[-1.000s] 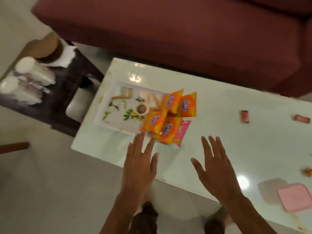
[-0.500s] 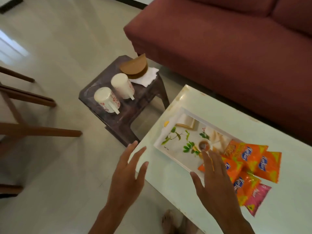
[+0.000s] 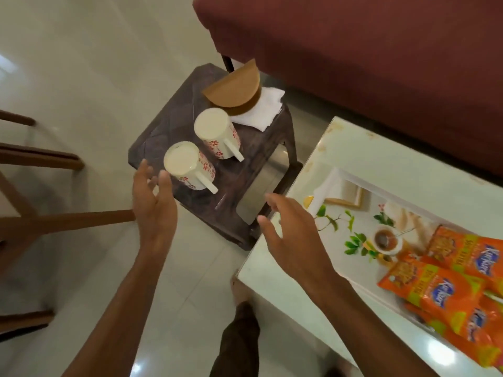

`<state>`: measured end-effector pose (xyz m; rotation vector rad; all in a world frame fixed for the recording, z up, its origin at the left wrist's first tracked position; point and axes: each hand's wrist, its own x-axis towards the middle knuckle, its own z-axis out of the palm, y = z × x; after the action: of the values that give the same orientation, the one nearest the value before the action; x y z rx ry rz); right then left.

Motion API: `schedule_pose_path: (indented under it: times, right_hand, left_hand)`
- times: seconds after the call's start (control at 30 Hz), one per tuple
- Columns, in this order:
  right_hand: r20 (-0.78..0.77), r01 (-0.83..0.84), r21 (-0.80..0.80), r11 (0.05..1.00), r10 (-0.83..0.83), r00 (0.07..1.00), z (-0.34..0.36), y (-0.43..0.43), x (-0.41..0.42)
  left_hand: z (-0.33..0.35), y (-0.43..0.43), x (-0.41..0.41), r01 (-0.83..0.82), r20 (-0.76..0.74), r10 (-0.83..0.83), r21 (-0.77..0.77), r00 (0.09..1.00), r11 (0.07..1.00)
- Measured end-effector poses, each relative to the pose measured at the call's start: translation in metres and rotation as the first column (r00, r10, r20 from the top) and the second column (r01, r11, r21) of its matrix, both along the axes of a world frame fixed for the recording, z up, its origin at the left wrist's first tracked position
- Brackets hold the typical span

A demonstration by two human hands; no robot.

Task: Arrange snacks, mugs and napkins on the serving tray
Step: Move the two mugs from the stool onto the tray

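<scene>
Two white mugs with red flowers, the near mug [image 3: 187,167] and the far mug [image 3: 216,131], stood on end on the dark surface [image 3: 245,170], with flat cream ends up and handles pointing toward the white surface [image 3: 381,148]. White napkins [image 3: 265,110] lay beyond them under a brown holder [image 3: 234,89]. The left hand [image 3: 155,205] hovered just beside the near mug, its grip apart and empty. The right hand [image 3: 294,240], grip likewise apart, hung near the tray [image 3: 367,210], where orange snacks [image 3: 449,289] lay.
</scene>
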<state>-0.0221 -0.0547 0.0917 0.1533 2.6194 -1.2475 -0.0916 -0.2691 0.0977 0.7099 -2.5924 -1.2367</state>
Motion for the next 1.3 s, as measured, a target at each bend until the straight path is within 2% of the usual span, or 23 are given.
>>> schedule_pose_path:
  times: [0.1, 0.2, 0.37, 0.5, 0.7, 0.83, 0.9, 0.97, 1.07, 1.17, 1.3]
  right_hand:
    - [-0.001, 0.048, -0.045, 0.998, -0.048, 0.999, -0.008, -0.045, -0.042]
    - [0.034, 0.057, -0.088, 0.994, -0.055, 0.998, -0.016, -0.081, -0.071]
    - [0.056, 0.114, -0.066, 0.991, -0.111, 0.992, -0.030, -0.123, -0.089]
    - [0.066, 0.227, -0.096, 0.969, -0.222, 0.973, -0.038, -0.139, -0.094]
    - [0.014, 0.262, -0.093, 0.961, -0.262, 0.965, -0.045, -0.143, -0.088]
    - [-0.011, 0.284, -0.102, 0.953, -0.287, 0.958, -0.035, -0.126, -0.058]
    - [0.020, 0.318, -0.113, 0.941, -0.318, 0.948, -0.027, -0.106, -0.032]
    - [-0.025, 0.370, -0.076, 0.926, -0.373, 0.927, -0.017, -0.081, -0.006]
    - [-0.128, 0.460, 0.051, 0.887, -0.451, 0.883, -0.007, -0.031, 0.037]
    - [-0.148, 0.568, 0.110, 0.816, -0.552, 0.821, -0.003, 0.019, 0.076]
    - [-0.145, 0.605, 0.188, 0.774, -0.587, 0.796, -0.015, 0.074, 0.114]
  left_hand:
    - [-0.020, -0.024, -0.038, -0.035, 0.057, 0.028, 0.121, 0.998, 0.992]
    - [-0.035, -0.038, -0.057, 0.070, 0.101, -0.090, 0.180, 0.991, 0.981]
    - [-0.050, -0.052, -0.065, 0.241, 0.152, -0.285, 0.257, 0.946, 0.936]
    - [-0.055, -0.059, -0.066, 0.232, 0.146, -0.314, 0.410, 0.938, 0.882]
    - [-0.051, -0.053, -0.060, 0.201, 0.148, -0.277, 0.390, 0.949, 0.899]
    - [-0.035, -0.031, -0.028, 0.174, 0.143, -0.234, 0.342, 0.962, 0.923]
    - [-0.024, -0.009, -0.005, 0.179, 0.138, -0.246, 0.374, 0.959, 0.910]
    - [-0.015, 0.017, 0.017, 0.194, 0.133, -0.274, 0.428, 0.952, 0.882]
    - [-0.008, 0.069, 0.053, 0.252, 0.125, -0.349, 0.480, 0.929, 0.840]
    - [-0.009, 0.124, 0.083, 0.321, 0.129, -0.442, 0.517, 0.888, 0.794]
    - [-0.028, 0.187, 0.107, 0.454, 0.114, -0.595, 0.538, 0.795, 0.710]
